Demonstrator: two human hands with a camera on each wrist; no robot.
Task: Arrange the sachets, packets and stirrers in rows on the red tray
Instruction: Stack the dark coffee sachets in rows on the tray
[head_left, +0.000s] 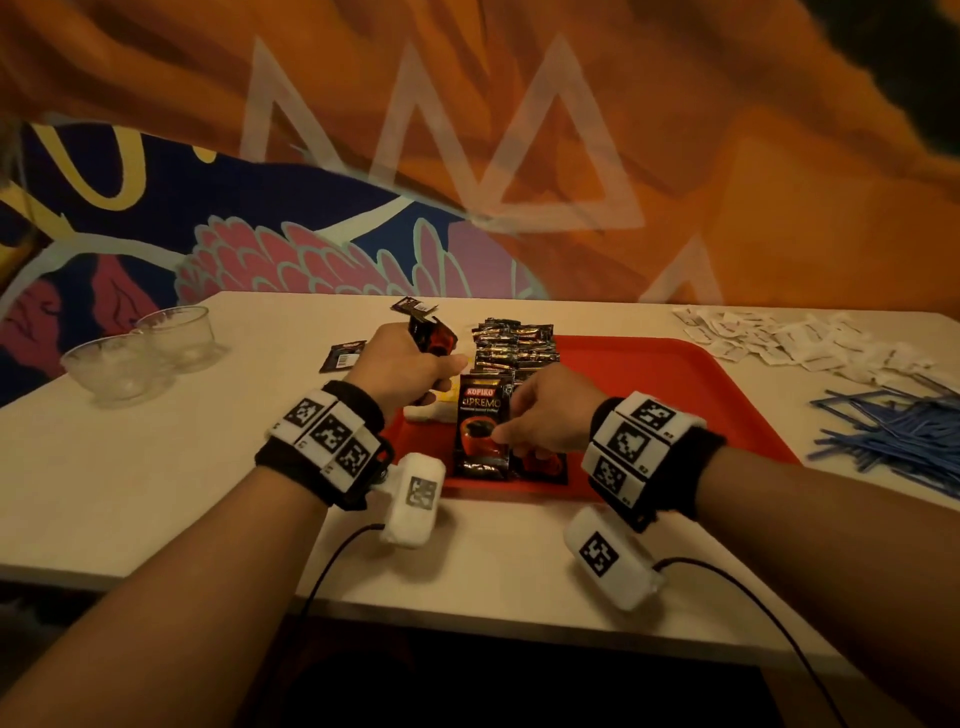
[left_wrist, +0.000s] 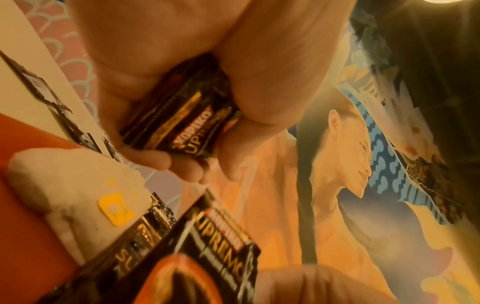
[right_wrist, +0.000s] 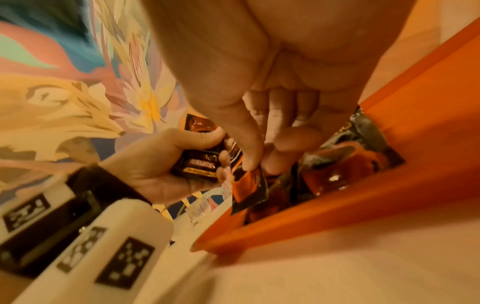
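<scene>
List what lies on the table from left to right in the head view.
Two clear cups → lone coffee packet → left hand gripping packets → right hand pinching a packet over the red tray → white sachets → blue stirrers.

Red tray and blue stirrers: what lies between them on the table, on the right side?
In the head view, only bare white table shows between the red tray and the blue stirrers. The white sachets lie farther back.
</scene>
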